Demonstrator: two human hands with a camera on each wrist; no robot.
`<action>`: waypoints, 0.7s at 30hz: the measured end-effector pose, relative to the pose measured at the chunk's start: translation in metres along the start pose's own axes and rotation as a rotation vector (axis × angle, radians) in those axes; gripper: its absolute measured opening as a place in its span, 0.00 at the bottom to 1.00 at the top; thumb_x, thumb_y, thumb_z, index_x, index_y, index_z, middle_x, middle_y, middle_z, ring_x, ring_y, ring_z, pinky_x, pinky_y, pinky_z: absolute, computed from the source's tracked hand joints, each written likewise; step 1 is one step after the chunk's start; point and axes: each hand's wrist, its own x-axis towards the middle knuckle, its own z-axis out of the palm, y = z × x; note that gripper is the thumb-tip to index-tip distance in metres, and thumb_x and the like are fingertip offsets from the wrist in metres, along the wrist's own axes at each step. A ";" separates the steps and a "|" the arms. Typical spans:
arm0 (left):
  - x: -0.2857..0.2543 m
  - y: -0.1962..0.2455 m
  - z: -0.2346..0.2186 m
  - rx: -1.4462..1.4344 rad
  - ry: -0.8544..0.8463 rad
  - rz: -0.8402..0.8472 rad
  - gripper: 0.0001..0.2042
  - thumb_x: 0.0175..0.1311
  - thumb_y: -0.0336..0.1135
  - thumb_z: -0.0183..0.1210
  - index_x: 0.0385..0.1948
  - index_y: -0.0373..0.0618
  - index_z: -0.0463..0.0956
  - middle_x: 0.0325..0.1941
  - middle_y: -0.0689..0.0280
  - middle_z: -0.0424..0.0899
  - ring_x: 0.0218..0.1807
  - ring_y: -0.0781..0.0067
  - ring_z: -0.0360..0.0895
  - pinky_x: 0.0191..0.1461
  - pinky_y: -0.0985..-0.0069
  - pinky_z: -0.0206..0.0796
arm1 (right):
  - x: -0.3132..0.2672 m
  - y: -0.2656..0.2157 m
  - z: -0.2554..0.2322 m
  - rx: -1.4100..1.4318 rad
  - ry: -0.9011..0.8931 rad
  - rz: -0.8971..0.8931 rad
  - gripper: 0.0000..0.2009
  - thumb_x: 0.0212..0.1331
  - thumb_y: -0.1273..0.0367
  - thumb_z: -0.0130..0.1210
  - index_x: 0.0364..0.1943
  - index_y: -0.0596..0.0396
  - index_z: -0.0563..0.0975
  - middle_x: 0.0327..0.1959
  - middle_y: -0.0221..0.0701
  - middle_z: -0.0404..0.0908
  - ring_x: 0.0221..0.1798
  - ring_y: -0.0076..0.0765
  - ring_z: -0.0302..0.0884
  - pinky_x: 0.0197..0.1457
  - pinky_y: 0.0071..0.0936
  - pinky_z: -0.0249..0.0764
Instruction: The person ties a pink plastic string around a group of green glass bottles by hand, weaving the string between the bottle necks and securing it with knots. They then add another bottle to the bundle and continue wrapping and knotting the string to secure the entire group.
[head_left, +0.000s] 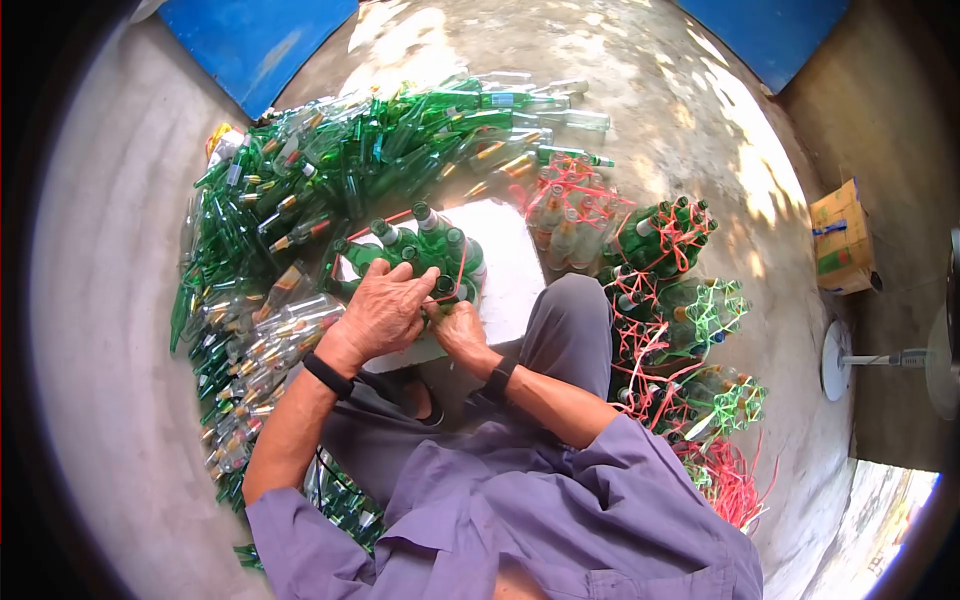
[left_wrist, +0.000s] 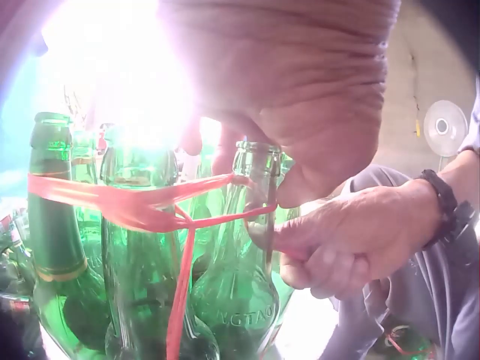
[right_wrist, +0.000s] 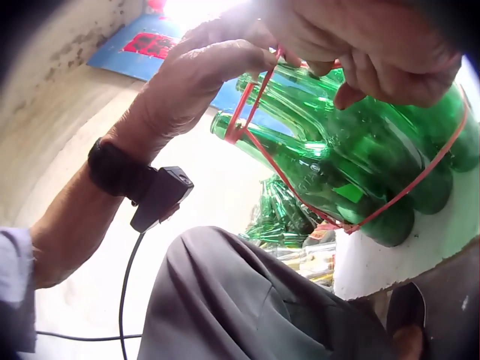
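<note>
Several green bottles [head_left: 432, 235] stand in a cluster on a white block [head_left: 512, 255], with a pink-red strap [left_wrist: 135, 204] looped around their necks. Over the necks nearest the body, my left hand [head_left: 382, 308] bends its fingers and pinches the strap beside a bottle neck [left_wrist: 256, 169]. My right hand [head_left: 460, 332] is just to its right and lower, its fingers curled round the strap close to the same neck. In the right wrist view the strap [right_wrist: 289, 187] also runs lower around the bottles; the right fingertips are partly hidden there.
Loose bottles [head_left: 400, 135] lie heaped beyond and left of the block. Strapped bundles [head_left: 660, 240] stand to the right, near loose red strands [head_left: 735, 480]. Farther right are a cardboard box [head_left: 842, 238] and a fan [head_left: 838, 360]. A knee [head_left: 572, 315] is beside the block.
</note>
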 end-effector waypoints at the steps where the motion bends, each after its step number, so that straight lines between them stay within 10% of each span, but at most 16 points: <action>1: 0.000 -0.001 0.000 0.000 0.014 0.015 0.27 0.52 0.34 0.62 0.57 0.39 0.72 0.31 0.67 0.78 0.41 0.67 0.73 0.48 0.66 0.57 | -0.003 -0.003 -0.001 0.000 -0.005 0.000 0.28 0.66 0.45 0.54 0.31 0.59 0.85 0.28 0.50 0.84 0.38 0.61 0.84 0.42 0.50 0.76; 14: 0.005 -0.011 -0.004 0.036 0.066 0.103 0.24 0.51 0.34 0.63 0.53 0.40 0.74 0.26 0.69 0.80 0.40 0.64 0.73 0.56 0.60 0.57 | -0.013 -0.008 -0.014 -0.099 -0.051 -0.101 0.24 0.69 0.52 0.51 0.31 0.61 0.85 0.29 0.54 0.83 0.39 0.66 0.83 0.45 0.53 0.76; 21: 0.005 -0.018 -0.006 0.069 0.001 0.061 0.11 0.50 0.42 0.65 0.28 0.47 0.76 0.21 0.68 0.79 0.36 0.66 0.74 0.51 0.65 0.60 | -0.010 -0.011 -0.019 -0.077 -0.014 -0.218 0.25 0.70 0.53 0.50 0.26 0.62 0.83 0.20 0.46 0.80 0.26 0.53 0.81 0.33 0.46 0.72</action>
